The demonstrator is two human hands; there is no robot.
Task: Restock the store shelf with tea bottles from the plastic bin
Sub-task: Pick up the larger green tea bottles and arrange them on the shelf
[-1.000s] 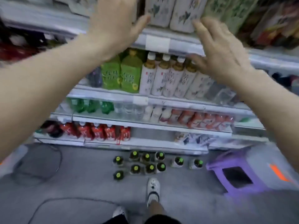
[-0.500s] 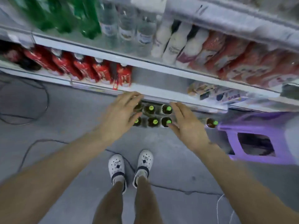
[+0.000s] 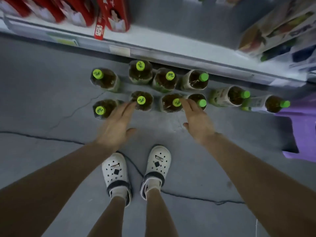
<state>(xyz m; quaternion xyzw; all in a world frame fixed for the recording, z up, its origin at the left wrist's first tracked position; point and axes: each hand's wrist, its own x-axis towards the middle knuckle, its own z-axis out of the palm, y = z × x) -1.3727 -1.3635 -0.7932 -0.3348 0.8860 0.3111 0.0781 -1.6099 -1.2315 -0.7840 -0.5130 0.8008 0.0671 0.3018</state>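
Both hands are open above the floor bottles: left hand (image 3: pixel 118 127) nears one cap (image 3: pixel 141 100), right hand (image 3: pixel 196 120) apparently touches another (image 3: pixel 176 102). Grasp below each cap, lifting vertically.

We see a grey concrete floor (image 3: pixel 42 100) with a thin dark crack across it. Two white clog shoes (image 3: pixel 116 171) with little holes stand on it. A purple plastic stool (image 3: pixel 297 134) sits at the right edge.
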